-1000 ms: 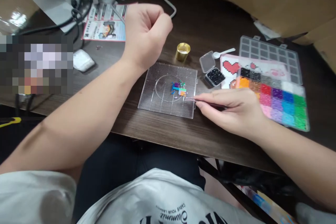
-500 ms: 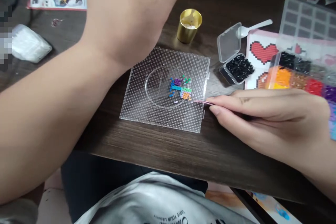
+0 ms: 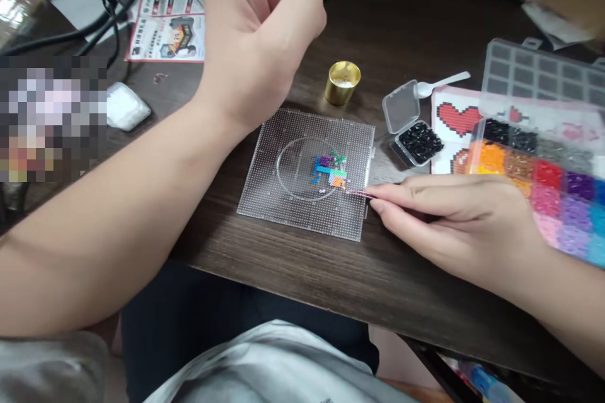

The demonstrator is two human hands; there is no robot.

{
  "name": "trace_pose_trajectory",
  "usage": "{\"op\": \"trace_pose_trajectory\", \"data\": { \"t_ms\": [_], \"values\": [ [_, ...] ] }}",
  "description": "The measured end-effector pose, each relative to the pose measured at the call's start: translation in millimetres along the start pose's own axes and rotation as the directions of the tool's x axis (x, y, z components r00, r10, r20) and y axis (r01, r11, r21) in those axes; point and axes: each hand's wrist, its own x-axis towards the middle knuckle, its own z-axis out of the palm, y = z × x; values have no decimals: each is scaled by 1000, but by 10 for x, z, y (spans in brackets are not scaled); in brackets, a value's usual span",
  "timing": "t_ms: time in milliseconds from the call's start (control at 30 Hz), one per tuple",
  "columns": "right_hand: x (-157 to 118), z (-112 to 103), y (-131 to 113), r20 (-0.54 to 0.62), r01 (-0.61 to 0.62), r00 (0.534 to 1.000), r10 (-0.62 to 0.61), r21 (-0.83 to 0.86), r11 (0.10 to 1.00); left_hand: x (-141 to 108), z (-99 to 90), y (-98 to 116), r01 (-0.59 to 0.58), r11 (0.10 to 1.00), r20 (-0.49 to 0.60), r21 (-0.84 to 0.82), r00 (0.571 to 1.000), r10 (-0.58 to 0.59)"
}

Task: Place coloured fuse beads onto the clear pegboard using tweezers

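My right hand [image 3: 449, 214] pinches a pair of thin pinkish tweezers [image 3: 358, 192] between thumb and forefinger. Their tips reach the lower right of a small fuse bead pattern [image 3: 331, 170] in blue, purple, green and orange. That pattern sits on a clear square pegboard [image 3: 265, 201], inside the right part of a round outline. My left hand [image 3: 265, 31] is raised above the table beyond the board, closed in a fist, and nothing shows in it. Its forearm crosses in front of the board's far left corner.
Behind the board stands a gold cup [image 3: 343, 83]. To the right are an open clear box of black beads [image 3: 420, 141], a white spoon [image 3: 444, 82], a pattern sheet [image 3: 454, 116] and a divided bead case [image 3: 548, 170]. Cables [image 3: 94, 25] and a printed packet [image 3: 165, 38] lie at the upper left.
The camera view has shifted, so more of the far table and left fist shows. The left hand appears farther from the camera. The tweezers stay by the bead pattern.
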Motion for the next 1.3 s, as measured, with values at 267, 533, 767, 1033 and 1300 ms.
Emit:
{"op": "trace_pose_trajectory", "data": {
  "t_ms": [267,533,767,1033,1300],
  "values": [
    [-9,-9,-2,-5,-14,1000,14,33,999,5,-246,-66,180,983,-19,-18,983,-181],
    [18,17,-10,-79,-71,995,67,-47,996,-73,-6,67,-16,994,82,-110,996,25],
    [35,6,-10,-58,-64,997,60,-82,995,-79,11,25,-76,988,105,-131,990,90],
    [24,3,-7,-61,-78,995,74,-72,994,-69,22,56,-60,989,108,-132,991,74],
    [34,15,-19,-47,-79,996,77,-55,995,-75,-8,109,-7,994,125,-109,992,21]
  ]
}}
